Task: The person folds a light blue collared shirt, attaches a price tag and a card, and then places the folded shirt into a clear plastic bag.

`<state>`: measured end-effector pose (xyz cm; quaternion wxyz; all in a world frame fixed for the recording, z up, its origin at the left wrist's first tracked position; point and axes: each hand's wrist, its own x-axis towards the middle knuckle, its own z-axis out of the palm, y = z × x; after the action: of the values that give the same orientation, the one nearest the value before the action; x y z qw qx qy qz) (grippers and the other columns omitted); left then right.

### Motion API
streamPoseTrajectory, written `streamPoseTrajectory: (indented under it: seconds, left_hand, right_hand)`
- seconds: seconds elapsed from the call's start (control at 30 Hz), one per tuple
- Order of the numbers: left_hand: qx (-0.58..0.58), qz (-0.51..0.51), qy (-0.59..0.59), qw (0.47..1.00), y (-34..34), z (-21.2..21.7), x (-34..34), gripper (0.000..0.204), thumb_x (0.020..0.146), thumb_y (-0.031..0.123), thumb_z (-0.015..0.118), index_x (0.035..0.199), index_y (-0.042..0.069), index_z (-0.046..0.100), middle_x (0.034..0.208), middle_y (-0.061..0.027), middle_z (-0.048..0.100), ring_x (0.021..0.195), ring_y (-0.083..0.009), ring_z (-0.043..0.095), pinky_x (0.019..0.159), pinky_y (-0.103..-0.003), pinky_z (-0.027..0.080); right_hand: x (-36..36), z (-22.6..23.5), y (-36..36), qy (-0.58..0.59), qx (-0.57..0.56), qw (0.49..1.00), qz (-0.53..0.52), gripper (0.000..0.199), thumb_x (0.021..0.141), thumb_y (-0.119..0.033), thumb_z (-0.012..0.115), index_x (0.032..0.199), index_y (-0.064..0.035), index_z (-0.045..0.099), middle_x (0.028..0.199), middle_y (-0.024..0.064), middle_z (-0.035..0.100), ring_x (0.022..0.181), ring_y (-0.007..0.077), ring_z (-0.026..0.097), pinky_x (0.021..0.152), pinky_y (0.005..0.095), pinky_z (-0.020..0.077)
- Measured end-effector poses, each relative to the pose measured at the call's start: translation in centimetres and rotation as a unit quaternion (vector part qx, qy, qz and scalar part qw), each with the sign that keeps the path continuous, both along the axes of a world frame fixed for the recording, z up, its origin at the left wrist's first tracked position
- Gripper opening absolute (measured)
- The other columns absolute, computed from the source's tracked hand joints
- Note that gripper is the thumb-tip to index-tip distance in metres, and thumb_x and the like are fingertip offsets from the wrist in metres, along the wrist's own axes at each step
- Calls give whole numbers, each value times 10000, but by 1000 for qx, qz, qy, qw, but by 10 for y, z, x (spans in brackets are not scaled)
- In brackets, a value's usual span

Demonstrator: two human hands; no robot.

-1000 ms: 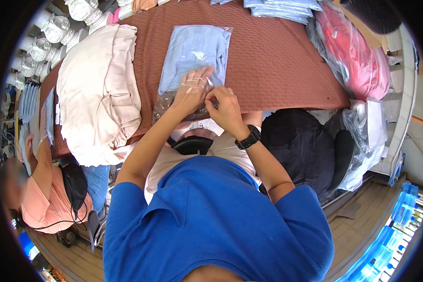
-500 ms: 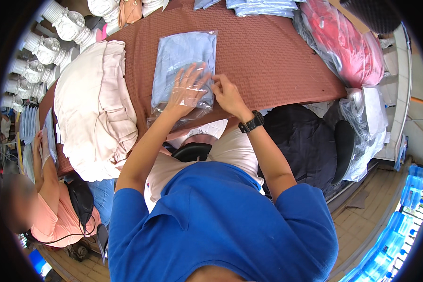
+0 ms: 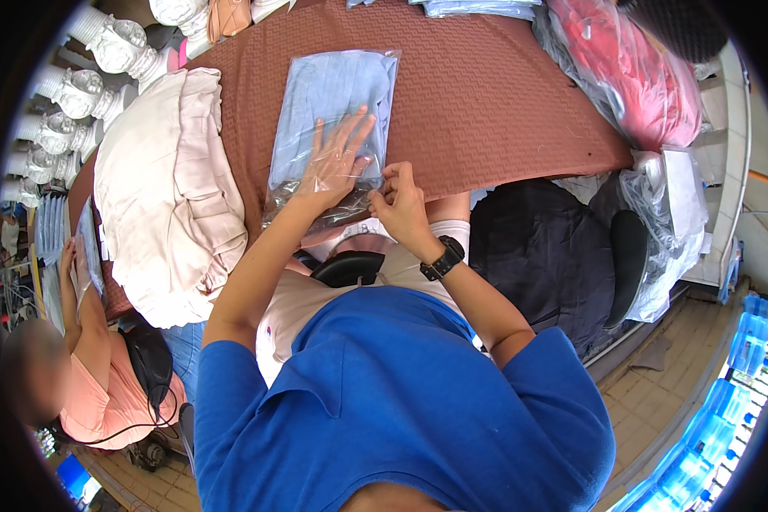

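The fingers of the left hand are spread wide and flat, palm down, on the near half of a clear plastic bag with a folded light-blue garment inside it. The hand grips nothing; it presses, apparently to hold the packet flat and steady on the cloth. The right hand sits just beside it at the bag's near right corner, its fingers curled in and pinched together on the open end of the plastic, though the view is too small to tell whether they hold a flap or only the bag's edge. A dark watch rides that wrist.

The bag lies lengthwise near the middle of the near edge of the table, which is covered in a brown, zigzag-textured cloth, so that its open end hangs close to the person's body, within reach of both hands. At the table's left edge lies a heap of cream-coloured fabric, apart from the bag. At the far right corner lie bagged pink garments, and a dark bundle lies below the right end of the near edge. Another person in a peach top stands off the left end.
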<state>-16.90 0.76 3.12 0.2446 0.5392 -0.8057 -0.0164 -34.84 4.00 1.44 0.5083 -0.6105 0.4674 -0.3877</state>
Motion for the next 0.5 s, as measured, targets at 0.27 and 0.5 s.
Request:
streamPoseTrajectory:
  seconds: [0.27, 0.5]
  left_hand:
    - [2, -45, 29, 999, -26, -15, 6, 619, 986, 314, 591, 1530, 83, 407, 1584, -98, 392, 1457, -310, 354, 1229, -522, 239]
    - [-31, -8, -35, 999, -43, -14, -7, 625, 992, 310, 584, 1530, 54, 394, 1578, -94, 408, 1489, -315, 311, 1238, -506, 231]
  right_hand:
    - [4, 7, 7, -17, 21, 998, 59, 361, 875, 73, 631, 1174, 0, 444, 798, 145, 660, 634, 206, 673, 596, 335, 510]
    - [5, 8, 11, 4, -11, 998, 55, 369, 876, 61, 644, 1178, -3, 442, 805, 164, 660, 678, 258, 692, 623, 368, 519]
